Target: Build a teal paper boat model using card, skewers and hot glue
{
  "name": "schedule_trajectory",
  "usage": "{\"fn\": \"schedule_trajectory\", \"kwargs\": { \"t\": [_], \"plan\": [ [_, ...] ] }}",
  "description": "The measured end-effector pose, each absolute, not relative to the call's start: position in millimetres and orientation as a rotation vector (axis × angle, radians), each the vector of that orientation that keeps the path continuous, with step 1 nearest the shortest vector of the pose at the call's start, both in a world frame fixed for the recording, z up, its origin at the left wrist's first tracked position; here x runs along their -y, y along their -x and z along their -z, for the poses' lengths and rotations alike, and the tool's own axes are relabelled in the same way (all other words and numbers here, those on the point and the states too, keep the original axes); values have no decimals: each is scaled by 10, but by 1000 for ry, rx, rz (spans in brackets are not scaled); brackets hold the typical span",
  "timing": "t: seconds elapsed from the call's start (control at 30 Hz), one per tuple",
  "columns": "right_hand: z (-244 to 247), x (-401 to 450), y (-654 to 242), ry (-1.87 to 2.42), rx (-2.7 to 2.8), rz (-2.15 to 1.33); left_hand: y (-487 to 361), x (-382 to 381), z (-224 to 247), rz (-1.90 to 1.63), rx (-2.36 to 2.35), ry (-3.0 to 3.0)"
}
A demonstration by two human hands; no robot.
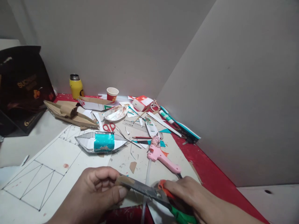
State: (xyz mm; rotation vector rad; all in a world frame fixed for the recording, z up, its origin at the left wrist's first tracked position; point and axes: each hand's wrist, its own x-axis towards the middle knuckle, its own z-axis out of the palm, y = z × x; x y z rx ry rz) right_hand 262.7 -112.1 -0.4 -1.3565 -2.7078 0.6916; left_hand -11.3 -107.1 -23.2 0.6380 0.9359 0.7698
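My right hand [187, 193] is closed round the orange and green handles of a pair of scissors [149, 190], whose blades point left. Between thumb and fingers, my left hand [100, 189] pinches a small piece of brown cardboard [123, 180], which lies at the blade tips. Whether the blades have cut into it I cannot tell. Just beyond the hands rests a pink glue gun [163, 157] with a clear glue stick [148, 174] sticking out toward me. To its left lies a boat-shaped paper model [102, 142] with a teal band round its middle.
A brown cardboard boat [72, 115], red-handled scissors [109, 127], a ruler [135, 125] and paper scraps cover the back. Behind stand a yellow bottle [76, 87], a paper cup [112, 94] and a black bag [23, 90]. A drawn sheet [51, 161] lies left; grey walls [233, 93] border the table.
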Motion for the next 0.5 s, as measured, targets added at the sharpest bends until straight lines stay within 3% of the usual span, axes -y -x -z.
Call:
{"fn": "schedule_trajectory", "kwargs": {
  "t": [0.5],
  "plan": [
    [51,1117,-2670,1196,2697,-559,98,1074,223,-710,-927,-601]
  ]
}}
